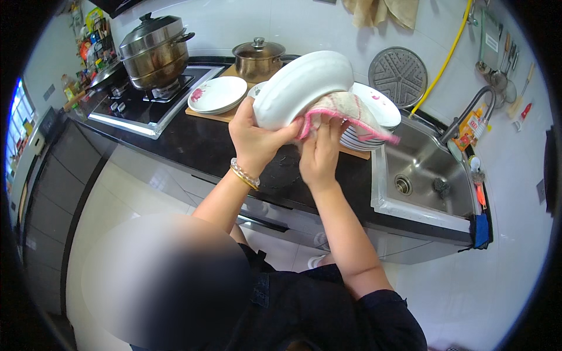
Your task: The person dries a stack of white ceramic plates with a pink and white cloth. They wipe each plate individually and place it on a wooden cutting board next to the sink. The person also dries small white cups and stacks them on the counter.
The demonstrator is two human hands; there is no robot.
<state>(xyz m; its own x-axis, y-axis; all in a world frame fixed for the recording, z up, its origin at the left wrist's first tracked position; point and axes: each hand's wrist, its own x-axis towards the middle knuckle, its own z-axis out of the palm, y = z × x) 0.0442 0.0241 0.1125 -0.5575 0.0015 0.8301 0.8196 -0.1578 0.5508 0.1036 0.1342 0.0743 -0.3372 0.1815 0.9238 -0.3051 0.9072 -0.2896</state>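
Observation:
A white plate is tilted up above the counter, its underside facing me. My left hand grips its lower left rim, thumb along the near edge. My right hand holds a cream cloth with pink edging against the plate's lower right side; the cloth partly hides the fingers. Behind it on the right stands a stack of white plates with a pink flower pattern. Further left, several flowered plates are stacked on a wooden board. Another piece of white dishware is mostly hidden behind the raised plate.
A steel steamer pot stands on the gas hob at the left. A lidded pot is at the back. The steel sink, holding a scouring pad, lies to the right under a curved faucet.

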